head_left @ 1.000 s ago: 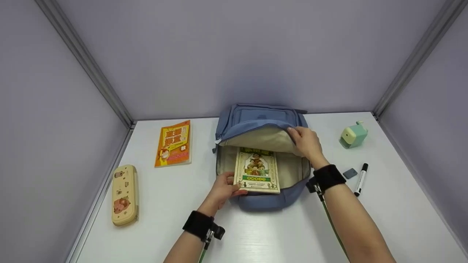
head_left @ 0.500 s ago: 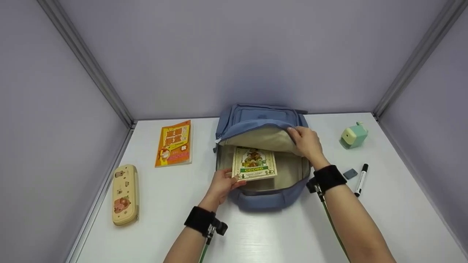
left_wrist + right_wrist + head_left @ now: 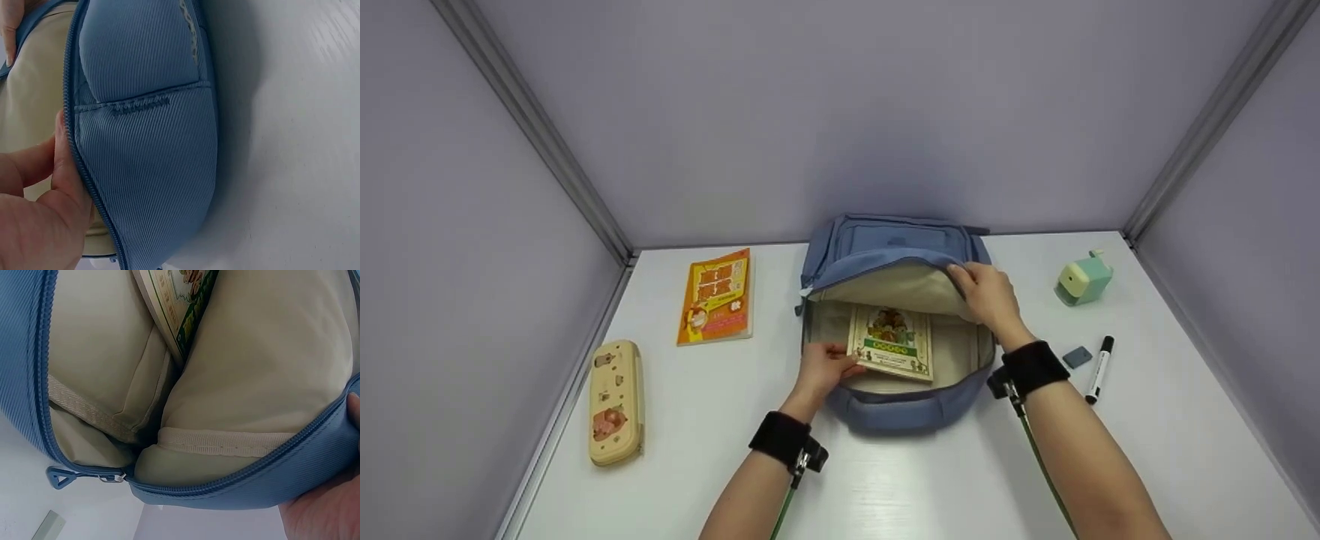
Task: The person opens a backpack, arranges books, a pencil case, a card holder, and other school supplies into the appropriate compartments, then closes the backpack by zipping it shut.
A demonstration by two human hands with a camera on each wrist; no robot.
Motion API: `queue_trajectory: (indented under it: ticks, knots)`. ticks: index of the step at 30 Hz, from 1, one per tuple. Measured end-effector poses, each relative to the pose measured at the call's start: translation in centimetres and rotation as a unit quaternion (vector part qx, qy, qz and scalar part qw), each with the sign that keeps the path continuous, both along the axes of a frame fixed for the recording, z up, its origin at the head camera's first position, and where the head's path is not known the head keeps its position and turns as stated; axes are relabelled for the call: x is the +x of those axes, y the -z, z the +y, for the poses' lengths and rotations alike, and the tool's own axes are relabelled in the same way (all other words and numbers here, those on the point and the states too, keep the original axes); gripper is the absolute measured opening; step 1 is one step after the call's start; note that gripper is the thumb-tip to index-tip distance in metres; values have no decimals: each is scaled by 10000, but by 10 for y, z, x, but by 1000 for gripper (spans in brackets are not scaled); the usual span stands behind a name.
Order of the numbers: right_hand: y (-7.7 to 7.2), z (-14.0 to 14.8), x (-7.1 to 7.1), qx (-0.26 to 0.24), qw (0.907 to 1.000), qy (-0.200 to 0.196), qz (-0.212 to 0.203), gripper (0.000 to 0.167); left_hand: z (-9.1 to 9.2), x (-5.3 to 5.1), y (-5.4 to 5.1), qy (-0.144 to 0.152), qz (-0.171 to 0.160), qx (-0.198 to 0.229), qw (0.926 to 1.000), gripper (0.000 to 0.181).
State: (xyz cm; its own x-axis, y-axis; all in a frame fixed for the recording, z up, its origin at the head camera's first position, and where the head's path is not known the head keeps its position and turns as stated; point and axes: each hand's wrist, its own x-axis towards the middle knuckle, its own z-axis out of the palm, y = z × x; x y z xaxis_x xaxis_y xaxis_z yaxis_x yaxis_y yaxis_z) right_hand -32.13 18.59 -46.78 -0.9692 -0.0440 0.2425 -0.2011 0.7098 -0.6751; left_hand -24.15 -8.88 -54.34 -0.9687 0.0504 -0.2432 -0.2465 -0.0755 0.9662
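A blue backpack (image 3: 896,418) lies unzipped on the table, its beige lining showing. Inside its main compartment is a cream and green picture-covered book (image 3: 894,343), whose top end is hidden under the raised flap. My left hand (image 3: 823,369) pinches the book at its lower left corner, just inside the zipped rim. In the left wrist view, that hand (image 3: 42,208) reaches over the zipper, and the book is not clearly seen. My right hand (image 3: 991,300) grips the edge of the flap (image 3: 896,279) and holds it up. Part of the book (image 3: 177,304) shows between lining folds in the right wrist view.
An orange book (image 3: 716,296) lies left of the backpack, with a yellow pencil case (image 3: 616,403) nearer the left edge. To the right are a green pencil sharpener (image 3: 1084,279), a small grey eraser-like block (image 3: 1077,357) and a marker (image 3: 1100,370). Walls enclose the table.
My left hand has moved the book up and deeper into the backpack, then slightly right, and the book is now tilted. The right hand keeps its hold on the flap.
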Motion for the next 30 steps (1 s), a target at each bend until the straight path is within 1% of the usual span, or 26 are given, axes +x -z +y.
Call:
queue_trajectory:
  ticks: [2, 3, 6, 8, 10, 11, 16, 17, 19, 21, 23, 24, 25, 27, 29, 30]
  knots:
    - [0, 0, 0, 7, 10000, 7, 6, 46, 0, -1, 0, 316, 91, -319, 9989, 41]
    - [0, 0, 0, 13, 10000, 9, 15, 46, 0, -1, 0, 527, 134, -453, 9975, 44]
    - [1, 0, -1, 55, 10000, 5, 54, 45, -1, -1, 1, 1217, 231, -726, 9896, 53]
    - [2, 0, -1, 67, 10000, -8, 69, 45, -1, -1, 0, 1535, 249, -794, 9846, 59]
    - [2, 0, -1, 78, 9999, -15, 80, 45, -2, -2, 1, 1700, 235, -749, 9823, 64]
    - [2, 0, -1, 74, 9999, -11, 83, 45, -2, -2, 0, 1736, 218, -748, 9817, 65]
    - [4, -1, 0, 17, 10000, -4, 11, 47, -4, 1, -4, 1738, 281, -905, 9802, 62]
    - [5, -1, 1, 12, 10000, -7, -17, 47, -6, 2, -5, 1691, 342, -970, 9802, 60]
    - [6, -1, 1, -7, 10000, -4, -50, 47, -10, 4, -8, 1489, 537, -1188, 9802, 55]
    - [6, -1, 1, -10, 10000, 5, -50, 47, -16, 5, -10, 1139, 863, -1521, 9780, 46]
    - [6, -1, 1, -8, 10000, 11, -23, 47, -25, 5, -11, 653, 1275, -1910, 9711, 36]
    - [6, -1, 1, -21, 10000, 10, -9, 47, -31, 4, -11, 387, 1463, -2115, 9656, 31]
    - [6, -1, 1, -25, 10000, 3, 3, 47, -37, 4, -10, 132, 1655, -2315, 9586, 27]
    - [6, -1, 1, -21, 10000, -6, 27, 47, -50, 2, -7, -348, 1952, -2684, 9427, 22]
    - [6, -1, 1, -15, 10000, -14, 43, 47, -65, -1, -2, -682, 2077, -3052, 9269, 19]
    - [6, 0, 0, -11, 10000, -21, 40, 47, -72, -3, 0, -799, 2042, -3260, 9196, 17]
